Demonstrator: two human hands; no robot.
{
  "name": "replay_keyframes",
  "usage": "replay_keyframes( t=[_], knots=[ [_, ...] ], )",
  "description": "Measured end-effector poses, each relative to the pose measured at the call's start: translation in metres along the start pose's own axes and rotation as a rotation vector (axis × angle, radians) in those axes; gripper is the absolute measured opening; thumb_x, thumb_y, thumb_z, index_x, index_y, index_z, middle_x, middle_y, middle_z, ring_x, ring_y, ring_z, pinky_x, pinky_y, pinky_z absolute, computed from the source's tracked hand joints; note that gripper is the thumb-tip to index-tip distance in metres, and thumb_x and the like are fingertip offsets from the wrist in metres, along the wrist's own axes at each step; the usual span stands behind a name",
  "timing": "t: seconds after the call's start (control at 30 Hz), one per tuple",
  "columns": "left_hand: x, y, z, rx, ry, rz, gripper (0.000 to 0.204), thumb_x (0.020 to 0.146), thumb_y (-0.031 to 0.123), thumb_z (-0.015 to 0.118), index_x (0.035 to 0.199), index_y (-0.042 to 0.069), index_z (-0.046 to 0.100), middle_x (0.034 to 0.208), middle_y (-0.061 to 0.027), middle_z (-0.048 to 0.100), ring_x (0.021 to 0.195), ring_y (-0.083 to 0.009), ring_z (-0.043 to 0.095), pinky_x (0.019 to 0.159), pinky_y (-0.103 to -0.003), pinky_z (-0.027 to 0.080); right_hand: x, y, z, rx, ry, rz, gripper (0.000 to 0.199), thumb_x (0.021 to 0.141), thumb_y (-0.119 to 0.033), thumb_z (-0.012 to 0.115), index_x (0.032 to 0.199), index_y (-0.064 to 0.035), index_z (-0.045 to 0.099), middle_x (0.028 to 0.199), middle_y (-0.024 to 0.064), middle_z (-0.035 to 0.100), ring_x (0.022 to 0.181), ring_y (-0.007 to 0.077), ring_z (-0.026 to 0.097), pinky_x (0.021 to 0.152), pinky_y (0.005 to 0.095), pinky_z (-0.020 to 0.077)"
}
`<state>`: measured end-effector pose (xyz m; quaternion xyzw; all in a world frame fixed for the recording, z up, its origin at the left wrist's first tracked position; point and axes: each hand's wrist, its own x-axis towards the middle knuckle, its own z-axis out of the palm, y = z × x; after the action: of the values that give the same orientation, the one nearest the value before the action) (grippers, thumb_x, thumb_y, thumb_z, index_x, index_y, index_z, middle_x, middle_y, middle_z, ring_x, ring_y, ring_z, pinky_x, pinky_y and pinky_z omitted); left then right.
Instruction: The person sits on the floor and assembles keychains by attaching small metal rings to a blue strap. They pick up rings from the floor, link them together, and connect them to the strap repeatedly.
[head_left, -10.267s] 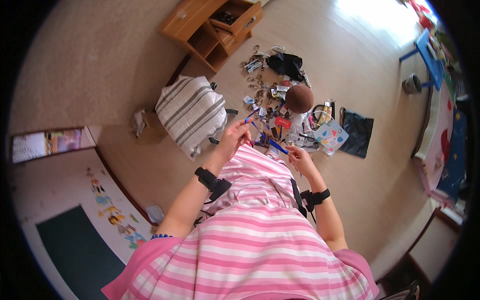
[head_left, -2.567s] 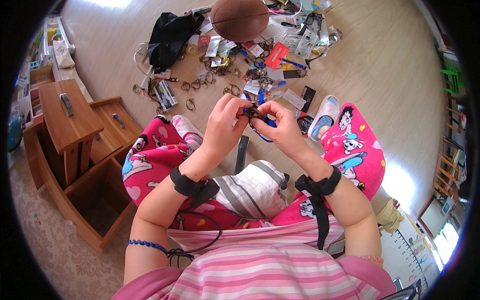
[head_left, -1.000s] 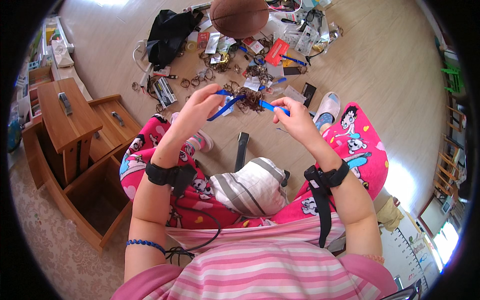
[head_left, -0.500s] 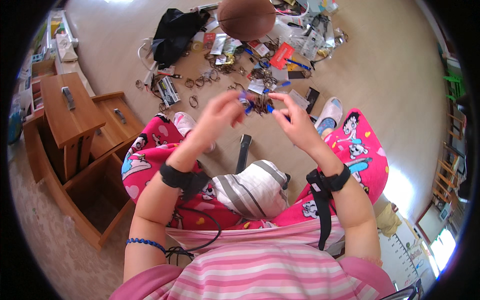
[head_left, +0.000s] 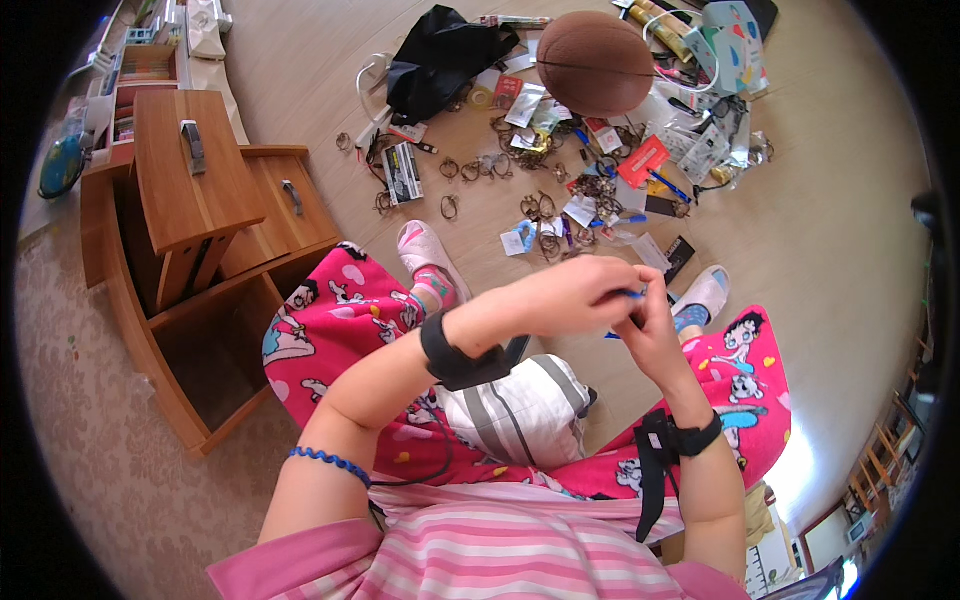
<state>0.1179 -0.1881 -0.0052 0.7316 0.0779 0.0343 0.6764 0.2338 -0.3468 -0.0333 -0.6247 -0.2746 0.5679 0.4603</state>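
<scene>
A blue strip (head_left: pixel 630 294) shows at three o'clock. The ball (head_left: pixel 595 65) at one is brown, the bag (head_left: pixel 445 70) at twelve black. Hot-pink trousers (head_left: pixel 345 330) carry cartoons and hearts; the shirt (head_left: pixel 500 550) at six is striped pink and white.

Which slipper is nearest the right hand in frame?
The right foot's slipper, just right of the right hand and a little above it; the left foot's slipper sits well to the left.

Left hand (head_left: pixel 575 298) has joined right hand (head_left: pixel 655 335); blue strap (head_left: pixel 631 294) now seems mostly hidden.
</scene>
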Motion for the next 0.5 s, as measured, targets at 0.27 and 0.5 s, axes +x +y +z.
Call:
replay_keyframes(
  t=[0.27, 0.5],
  knots=[
    [0.007, -0.030, -0.022, -0.041, -0.028, 0.155, 0.020, 0.080, 0.013, 0.060, 0.091, -0.003, 0.057, 0.100, -0.0162, 0.054, 0.091, -0.0322, 0.057, 0.078, -0.039, 0.047, 0.016, -0.012, -0.006, -0.190, -0.014, 0.031, 0.053, 0.097, -0.004, 0.042, 0.146, -0.0046, 0.023, 0.106, 0.0058, 0.053, 0.065, 0.0078, 0.046, 0.058, 0.0224, 0.0396],
    [0.005, -0.087, -0.021, -0.031, 0.088, 0.333, 0.019, 0.085, 0.016, 0.063, 0.096, 0.001, 0.063, 0.101, -0.0123, 0.055, 0.092, -0.0283, 0.056, 0.079, -0.036, 0.047, 0.024, 0.011, -0.004, -0.146, -0.075, 0.189, 0.023, 0.102, -0.019, 0.041, 0.097, 0.0006, 0.052, 0.078, 0.0028, 0.052, 0.065, 0.0094, 0.049, 0.057, 0.0236, 0.0412]
  ],
)
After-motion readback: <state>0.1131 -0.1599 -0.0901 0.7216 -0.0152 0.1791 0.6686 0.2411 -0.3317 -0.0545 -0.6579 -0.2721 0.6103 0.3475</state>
